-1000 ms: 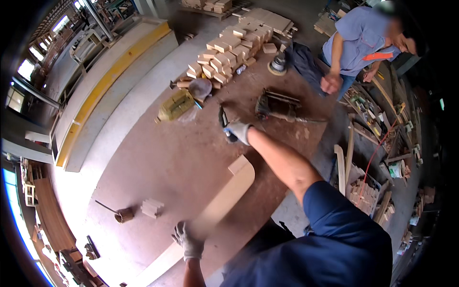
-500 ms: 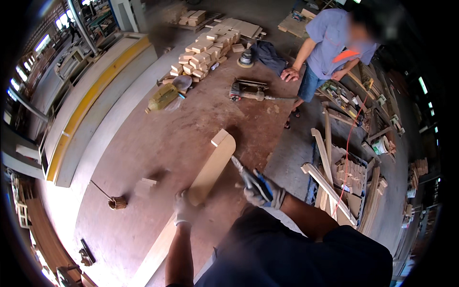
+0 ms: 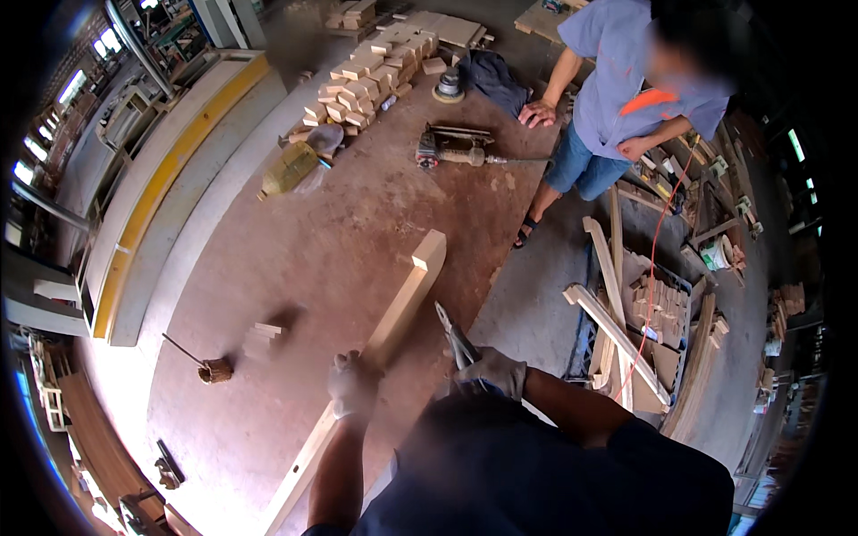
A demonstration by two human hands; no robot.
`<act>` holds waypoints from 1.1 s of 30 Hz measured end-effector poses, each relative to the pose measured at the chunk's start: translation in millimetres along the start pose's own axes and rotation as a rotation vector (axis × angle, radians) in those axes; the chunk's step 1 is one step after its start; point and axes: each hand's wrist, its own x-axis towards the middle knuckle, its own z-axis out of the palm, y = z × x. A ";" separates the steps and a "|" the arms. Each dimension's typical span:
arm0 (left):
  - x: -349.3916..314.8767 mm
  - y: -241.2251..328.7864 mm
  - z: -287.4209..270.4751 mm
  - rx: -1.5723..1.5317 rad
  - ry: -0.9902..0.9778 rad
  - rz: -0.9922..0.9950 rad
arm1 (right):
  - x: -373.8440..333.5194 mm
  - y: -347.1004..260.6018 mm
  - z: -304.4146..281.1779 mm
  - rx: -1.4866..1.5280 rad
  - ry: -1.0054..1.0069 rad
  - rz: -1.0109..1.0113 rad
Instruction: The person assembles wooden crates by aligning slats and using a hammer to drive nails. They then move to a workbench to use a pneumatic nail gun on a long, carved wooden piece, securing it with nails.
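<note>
My left hand (image 3: 353,386), in a pale work glove, is closed around a long pale wooden bar (image 3: 404,308) with a short block-like end. The bar slants from the bottom edge up to the middle of the tabletop, with a small dark hole in the part below my hand. My right hand (image 3: 497,373), gloved too, grips a pair of pliers (image 3: 458,338) close to my body. Their metal jaws point up and left, apart from the bar; my glove covers most of the handles.
A nail gun with a hose (image 3: 456,150), a sander (image 3: 449,87), a yellowish bottle (image 3: 290,168) and stacked wood blocks (image 3: 362,87) occupy the table's far side. A brown pot with a stick (image 3: 214,370) stands left. Across the corner, a co-worker's hand (image 3: 537,113) rests on the table.
The bar has turned in my left hand from its broad face to a narrower side. My right hand has drawn the pliers back from the bar's end toward my body.
</note>
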 end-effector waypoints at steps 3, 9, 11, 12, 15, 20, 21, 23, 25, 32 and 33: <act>-1.6 10.2 6.3 0.034 -0.012 0.038 | 22.1 20.6 -22.5 -0.150 0.094 -0.012; -6.6 18.5 9.4 0.024 0.036 -0.005 | 44.7 -9.2 -10.4 0.327 0.062 0.042; -7.6 17.0 15.5 0.006 0.046 -0.005 | 53.7 -2.5 -17.2 0.382 -0.035 -0.045; -8.0 17.2 17.8 -0.003 0.029 -0.015 | 56.1 1.0 -20.0 0.421 -0.029 -0.042; -11.8 16.6 18.3 -0.009 0.005 -0.035 | 60.5 -8.9 -14.7 0.511 -0.029 -0.026; -22.1 28.1 13.2 0.014 -0.015 -0.015 | 61.1 -11.8 -5.5 0.551 0.007 -0.023; -24.0 31.8 8.8 0.008 -0.041 -0.013 | 58.9 -13.4 -0.3 0.596 0.019 -0.021; -27.6 34.8 8.0 -0.018 -0.053 -0.014 | 54.7 -16.3 11.9 0.684 0.043 -0.019; -30.3 33.6 13.9 -0.061 -0.029 -0.019 | 56.9 -13.6 23.8 0.729 0.105 -0.030; -32.6 32.3 23.0 -0.177 0.021 -0.067 | 57.6 -9.7 22.6 0.836 -0.024 -0.016; -32.8 32.4 24.1 -0.201 0.031 -0.071 | 52.4 -14.7 15.8 0.842 -0.073 -0.007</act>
